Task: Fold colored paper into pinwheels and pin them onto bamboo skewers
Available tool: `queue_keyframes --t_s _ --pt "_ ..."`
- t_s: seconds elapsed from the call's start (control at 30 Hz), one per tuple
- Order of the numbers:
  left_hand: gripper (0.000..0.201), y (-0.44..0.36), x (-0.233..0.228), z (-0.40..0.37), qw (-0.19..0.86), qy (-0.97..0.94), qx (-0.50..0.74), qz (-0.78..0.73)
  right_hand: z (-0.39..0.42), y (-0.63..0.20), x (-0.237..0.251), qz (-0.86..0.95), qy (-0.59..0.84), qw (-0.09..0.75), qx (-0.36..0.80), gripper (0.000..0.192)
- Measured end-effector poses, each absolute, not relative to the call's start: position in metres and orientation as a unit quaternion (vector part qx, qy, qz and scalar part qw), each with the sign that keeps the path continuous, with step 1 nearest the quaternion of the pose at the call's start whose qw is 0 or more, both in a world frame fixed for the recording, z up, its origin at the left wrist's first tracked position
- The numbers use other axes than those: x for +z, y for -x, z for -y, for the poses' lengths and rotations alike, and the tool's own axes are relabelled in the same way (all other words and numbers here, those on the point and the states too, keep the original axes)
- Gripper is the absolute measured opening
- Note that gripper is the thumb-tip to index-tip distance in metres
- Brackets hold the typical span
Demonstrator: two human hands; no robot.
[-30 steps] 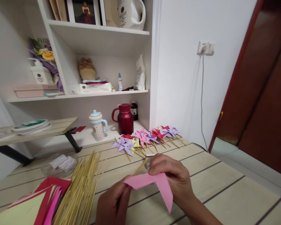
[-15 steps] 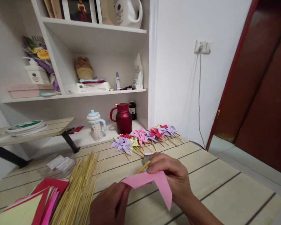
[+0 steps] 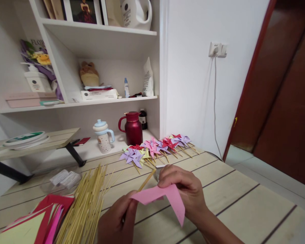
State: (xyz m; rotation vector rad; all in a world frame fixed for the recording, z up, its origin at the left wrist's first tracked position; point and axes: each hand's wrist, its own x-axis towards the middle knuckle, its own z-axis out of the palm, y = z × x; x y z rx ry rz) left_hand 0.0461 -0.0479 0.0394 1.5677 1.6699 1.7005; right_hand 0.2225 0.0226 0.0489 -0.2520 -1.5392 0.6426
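Note:
A folded pink paper piece [image 3: 156, 194] spans both hands, with one pointed flap hanging down at the right. My left hand [image 3: 118, 215] is closed, pinching the paper's left tip. A thin wooden stick [image 3: 146, 179] slants up and right from these fingers; its lower end is hidden. My right hand [image 3: 184, 189] is closed on the upper middle of the paper, thumb and fingers pressed together. Just behind the right fingertips, a grey, metallic-looking object [image 3: 157, 174] is partly covered. Finished paper pinwheels [image 3: 152, 147] on sticks lie farther back on the table.
A bundle of thin sticks [image 3: 85, 203] lies left of my hands, with stacked coloured paper [image 3: 27, 225] beside it. Behind are a clear tray [image 3: 47, 181], a blue-lidded cup [image 3: 103, 139] and a red jug [image 3: 133, 130]. A small raised stand [image 3: 63, 137] is at left.
The stick's upper end has moved left and away from my right fingers, showing more of its length. Both hands keep hold of the pink paper. The view has shifted slightly.

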Motion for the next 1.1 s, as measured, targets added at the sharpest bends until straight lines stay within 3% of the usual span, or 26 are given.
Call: queue_keyframes --t_s 0.17,0.4,0.73,1.1 --pt "0.025 -0.045 0.042 0.046 0.241 -0.500 0.612 -0.563 -0.023 -0.222 0.048 0.682 0.111 0.662 0.292 0.012" --pt "0.050 -0.050 0.042 0.043 0.474 -0.415 0.590 -0.506 -0.024 -0.222 0.048 0.672 0.108 0.665 0.308 0.013" --pt "0.040 -0.053 0.048 0.041 0.526 -0.407 0.575 -0.477 -0.022 -0.222 0.049 0.676 0.116 0.663 0.299 0.011" --pt "0.048 -0.042 0.035 0.034 0.572 -0.431 0.537 -0.447 -0.023 -0.223 0.049 0.677 0.120 0.659 0.304 0.013"
